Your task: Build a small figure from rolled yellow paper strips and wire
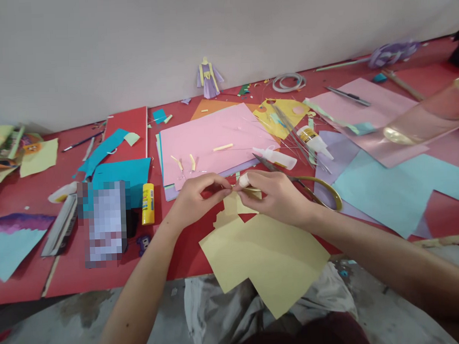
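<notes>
Red table: paper strip horiz.

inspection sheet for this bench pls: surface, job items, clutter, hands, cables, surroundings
Surface: red table, mostly covered with paper.
Job's things: small yellow strip pinched between both hands; yellow sheets below, overhanging the edge.
Clutter: pink sheet, scissors, glue bottle, glue stick, blue paper, thin wires.
Grippers: left hand and right hand, fingertips meeting on the strip.
Cables: white coil near the wall.
Surroundings: white wall; paper doll leaning against it.
</notes>
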The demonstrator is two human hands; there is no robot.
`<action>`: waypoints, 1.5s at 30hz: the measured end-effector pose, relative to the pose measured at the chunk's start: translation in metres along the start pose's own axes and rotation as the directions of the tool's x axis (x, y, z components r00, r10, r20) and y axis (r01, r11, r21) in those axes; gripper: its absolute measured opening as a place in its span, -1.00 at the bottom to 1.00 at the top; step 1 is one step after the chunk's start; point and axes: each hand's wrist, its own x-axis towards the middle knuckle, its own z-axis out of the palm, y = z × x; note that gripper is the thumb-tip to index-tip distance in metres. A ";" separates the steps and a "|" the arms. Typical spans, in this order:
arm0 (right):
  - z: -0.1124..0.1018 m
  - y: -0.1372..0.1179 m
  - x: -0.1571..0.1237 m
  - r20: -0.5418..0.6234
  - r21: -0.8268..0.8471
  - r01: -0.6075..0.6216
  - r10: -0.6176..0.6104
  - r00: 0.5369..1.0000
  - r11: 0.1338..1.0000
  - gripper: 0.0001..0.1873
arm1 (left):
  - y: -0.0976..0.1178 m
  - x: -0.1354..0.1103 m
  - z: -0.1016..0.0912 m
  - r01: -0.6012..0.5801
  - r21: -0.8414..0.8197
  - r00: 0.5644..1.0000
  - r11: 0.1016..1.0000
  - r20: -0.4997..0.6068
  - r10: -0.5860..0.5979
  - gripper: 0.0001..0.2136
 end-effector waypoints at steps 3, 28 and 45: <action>-0.001 -0.001 0.001 0.006 0.022 -0.005 0.005 1.000 1.000 -0.88 | -0.002 0.000 0.000 0.053 -0.073 0.998 0.996 0.021 -0.052 -0.92; -0.005 0.003 0.007 0.156 0.316 -0.331 0.295 0.943 0.889 -0.88 | -0.003 0.000 -0.002 0.029 0.040 0.999 0.999 -0.016 -0.028 -0.93; -0.005 0.002 0.007 0.192 0.319 -0.371 0.324 0.926 0.872 -0.85 | -0.005 -0.001 0.000 -0.053 0.148 0.998 0.988 -0.036 0.059 -0.93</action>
